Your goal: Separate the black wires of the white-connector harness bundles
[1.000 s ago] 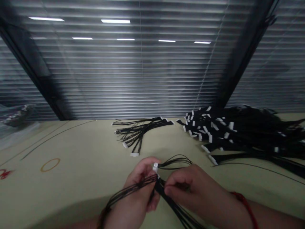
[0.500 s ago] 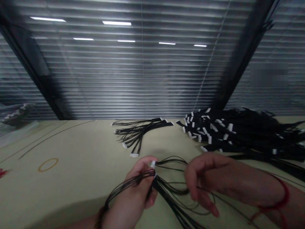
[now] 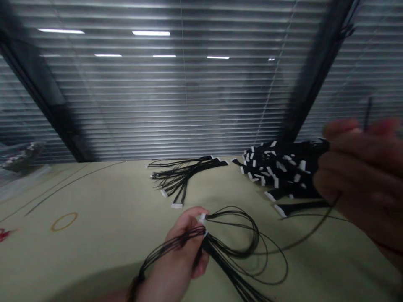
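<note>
In the lower middle, my left hand (image 3: 181, 256) is closed on a black wire harness (image 3: 225, 268). A small white connector (image 3: 202, 218) pokes out between thumb and fingers. Thin wires loop out to the right of it, and another bunch (image 3: 166, 249) bends back over the hand toward the wrist. My right hand (image 3: 359, 167) is raised at the right, blurred, its fingers pinched on a single black wire (image 3: 302, 243) that runs back to the harness. A short dark end of wire sticks up above those fingertips.
Several harnesses with white connectors (image 3: 185, 174) lie at the table's back middle. A big pile of black cables (image 3: 283, 165) is at the back right, partly behind my right hand. At left are a yellow rubber band (image 3: 64, 222), a plastic bag (image 3: 22, 161) and something red (image 3: 3, 234).
My right hand has risen up and to the right from beside the loops, drawing one wire out with it. My left hand holds the harness in nearly the same place.
</note>
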{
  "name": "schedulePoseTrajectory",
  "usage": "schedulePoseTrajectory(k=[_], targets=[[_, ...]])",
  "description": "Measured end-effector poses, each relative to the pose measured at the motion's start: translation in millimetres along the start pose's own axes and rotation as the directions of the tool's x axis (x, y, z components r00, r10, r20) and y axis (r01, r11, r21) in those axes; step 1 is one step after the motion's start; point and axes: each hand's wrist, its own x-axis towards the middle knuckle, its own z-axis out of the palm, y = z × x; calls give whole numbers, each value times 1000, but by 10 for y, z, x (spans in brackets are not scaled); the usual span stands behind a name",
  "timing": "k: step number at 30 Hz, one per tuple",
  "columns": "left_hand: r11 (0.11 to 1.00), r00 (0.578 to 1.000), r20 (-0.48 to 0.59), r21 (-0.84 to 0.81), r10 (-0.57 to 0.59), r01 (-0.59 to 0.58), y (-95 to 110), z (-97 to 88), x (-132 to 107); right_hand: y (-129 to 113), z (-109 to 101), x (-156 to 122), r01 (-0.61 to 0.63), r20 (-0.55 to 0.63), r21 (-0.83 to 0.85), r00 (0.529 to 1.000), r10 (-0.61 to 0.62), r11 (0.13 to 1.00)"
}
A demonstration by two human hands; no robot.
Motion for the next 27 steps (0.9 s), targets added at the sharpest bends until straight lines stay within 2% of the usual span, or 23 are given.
schedulePoseTrajectory(k=[1, 2, 3, 4, 6, 8, 13, 18, 22, 27], targets=[[1000, 1000, 0, -16, 5, -5, -10, -11, -7, -25, 119, -63, -38, 77, 129, 997, 28, 991], [999, 1000, 7, -32, 8, -8, -18, -22, -13, -42, 257, -131, -112, 239, 154, 968, 73, 982], [999, 1000, 13, -45, 8, -7, -22, -31, -20, -46, 402, -200, -102, 340, 78, 938, 69, 992], [998, 1000, 27, -58, 6, -4, -24, -38, -26, -36, 541, -266, -31, 338, -52, 940, 46, 998], [998, 998, 58, -69, -1, 5, -23, -41, -38, 19, 756, -376, 131, 344, -299, 939, -22, 945], [997, 998, 68, -78, -9, 14, -17, -29, -51, 92, 863, -445, 226, 338, -426, 938, -78, 876], [995, 995, 103, -96, -12, 22, -6, 4, -94, 169, 859, -473, 318, 337, -461, 926, -168, 828], [997, 994, 108, -74, 20, -12, -29, -7, -109, 158, 867, -471, 360, 320, -475, 921, -223, 803], [998, 994, 110, -54, 25, -19, -67, -28, -65, 134, 860, -479, 364, 332, -462, 917, -223, 809], [992, 979, 170, -78, 116, -104, -140, -46, -44, 150, 864, -511, 377, 324, -444, 913, -246, 813]])
